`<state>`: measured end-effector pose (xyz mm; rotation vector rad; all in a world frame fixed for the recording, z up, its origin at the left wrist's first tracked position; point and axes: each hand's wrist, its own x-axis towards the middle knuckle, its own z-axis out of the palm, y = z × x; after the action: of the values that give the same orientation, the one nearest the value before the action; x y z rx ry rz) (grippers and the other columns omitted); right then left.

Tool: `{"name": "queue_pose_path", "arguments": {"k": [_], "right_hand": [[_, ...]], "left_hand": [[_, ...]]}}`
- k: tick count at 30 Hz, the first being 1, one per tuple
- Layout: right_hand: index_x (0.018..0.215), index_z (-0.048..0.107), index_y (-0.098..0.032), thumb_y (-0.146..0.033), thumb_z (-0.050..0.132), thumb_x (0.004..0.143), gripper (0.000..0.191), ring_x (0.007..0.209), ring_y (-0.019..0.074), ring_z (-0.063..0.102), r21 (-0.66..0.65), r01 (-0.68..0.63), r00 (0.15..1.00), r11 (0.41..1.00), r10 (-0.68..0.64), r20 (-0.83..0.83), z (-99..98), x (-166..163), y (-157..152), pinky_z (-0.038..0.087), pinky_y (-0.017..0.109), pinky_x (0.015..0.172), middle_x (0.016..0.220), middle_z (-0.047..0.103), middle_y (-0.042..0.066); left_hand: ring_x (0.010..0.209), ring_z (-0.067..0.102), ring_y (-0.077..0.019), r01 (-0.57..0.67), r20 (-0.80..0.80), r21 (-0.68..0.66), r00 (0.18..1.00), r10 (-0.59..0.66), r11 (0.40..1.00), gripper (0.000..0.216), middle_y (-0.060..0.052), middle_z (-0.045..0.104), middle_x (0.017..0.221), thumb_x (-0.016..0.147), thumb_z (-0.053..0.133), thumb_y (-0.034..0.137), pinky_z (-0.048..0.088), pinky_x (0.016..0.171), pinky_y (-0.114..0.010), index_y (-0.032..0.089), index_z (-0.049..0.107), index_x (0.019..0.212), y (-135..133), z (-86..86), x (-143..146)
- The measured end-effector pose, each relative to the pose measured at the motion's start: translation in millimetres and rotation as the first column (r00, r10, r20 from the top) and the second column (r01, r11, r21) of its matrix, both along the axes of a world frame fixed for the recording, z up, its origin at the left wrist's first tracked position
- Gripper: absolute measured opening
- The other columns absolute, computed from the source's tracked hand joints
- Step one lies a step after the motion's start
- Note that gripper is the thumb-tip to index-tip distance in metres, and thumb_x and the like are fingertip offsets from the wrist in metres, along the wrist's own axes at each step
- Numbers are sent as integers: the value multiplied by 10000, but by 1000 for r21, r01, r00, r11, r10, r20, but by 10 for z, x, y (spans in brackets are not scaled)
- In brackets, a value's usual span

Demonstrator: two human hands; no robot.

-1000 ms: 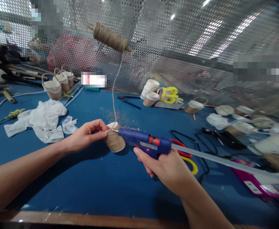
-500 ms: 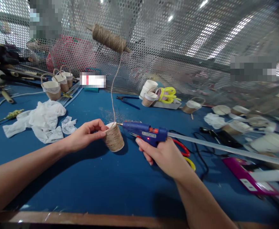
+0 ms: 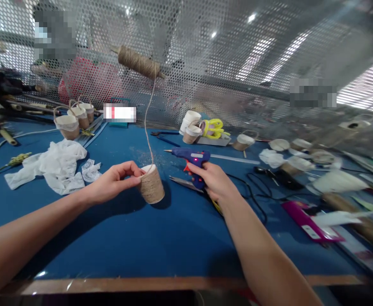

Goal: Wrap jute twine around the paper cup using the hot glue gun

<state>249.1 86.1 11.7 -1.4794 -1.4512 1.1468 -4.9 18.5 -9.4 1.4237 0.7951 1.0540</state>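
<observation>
My left hand (image 3: 119, 182) pinches the rim of a small paper cup (image 3: 152, 187) wrapped in brown twine, which leans on the blue table. From the cup's rim a strand of twine (image 3: 146, 127) runs up to a twine spool (image 3: 138, 63) on a rod. My right hand (image 3: 216, 180) is wrapped round the grip of a blue hot glue gun (image 3: 189, 155) with a red light and a red trigger. The gun's nozzle points left, apart from the cup. Partly hidden by that hand, scissors (image 3: 186, 182) lie open on the table.
White lace fabric (image 3: 59, 165) lies at left, in front of several small twine baskets (image 3: 68, 125). Pliers (image 3: 165, 137), white cups (image 3: 190, 121) and a yellow coil (image 3: 213, 128) are at the back. A black cable (image 3: 253, 199) and a magenta packet (image 3: 310, 223) lie at right. A perforated metal screen stands behind.
My right hand has drawn the glue gun back from the cup's rim, away and slightly up, uncovering the scissors. My left hand still pinches the cup. The view has shifted a little.
</observation>
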Motion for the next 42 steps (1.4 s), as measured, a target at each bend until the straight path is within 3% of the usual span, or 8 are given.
{"name": "queue_pose_path", "arguments": {"k": [5,9,15,18,21,25,32,42], "right_hand": [[884,599,-101,-347,512,866,262,688,122,581,-61,68,977,996,-54,207,-129,-2,218,482,281,633,833,616,51],[1126,533,-150,-322,519,873,306,908,182,589,-93,85,931,992,-45,363,-169,-55,312,500,383,758,1101,573,77],[1063,583,-159,-303,538,857,255,1059,233,521,67,84,870,994,-106,482,-122,-100,278,428,419,882,1181,543,103],[881,662,-147,-400,532,834,288,1104,270,491,121,-55,906,991,-2,424,-8,-223,87,386,373,917,1079,606,136],[845,685,-202,-543,398,851,446,943,192,586,73,-273,923,959,240,300,110,-421,-129,448,305,813,985,659,68],[771,644,-195,-443,564,775,261,836,127,582,97,-493,850,864,503,-158,202,-604,-304,439,269,796,909,655,25],[714,612,-179,-335,669,708,166,671,102,518,243,-356,908,902,395,-136,277,-460,-480,428,248,673,710,584,-12],[686,584,-168,-347,665,693,196,613,98,491,185,-282,947,941,304,-103,210,-438,-507,415,251,616,651,563,-18]], "left_hand": [[908,529,-169,11,-119,78,993,-2,997,181,-76,613,975,806,562,297,387,799,-318,152,475,742,-41,82,-4],[886,525,-160,56,-172,85,984,-41,995,154,-78,607,980,818,537,271,398,777,-305,150,475,746,-78,149,4],[860,538,-151,106,-164,75,982,-93,991,144,-69,609,963,814,554,254,415,740,-279,144,492,743,-98,188,4],[887,546,-158,133,-139,65,983,-123,989,148,-71,617,954,814,562,257,415,778,-291,142,502,742,-123,209,10],[888,551,-161,178,-136,29,976,-173,984,154,-77,619,954,809,570,270,412,789,-298,137,510,760,-158,226,27],[850,554,-157,217,-135,-19,967,-218,976,175,-78,614,941,800,581,285,419,761,-299,134,505,757,-172,227,41],[611,453,-90,104,-79,-90,991,-111,991,204,22,512,655,760,620,291,367,596,-228,144,494,697,-103,206,3],[712,491,-115,144,-42,-85,988,-148,986,213,-15,565,767,775,612,307,368,659,-257,140,491,722,-108,211,-6]]}}
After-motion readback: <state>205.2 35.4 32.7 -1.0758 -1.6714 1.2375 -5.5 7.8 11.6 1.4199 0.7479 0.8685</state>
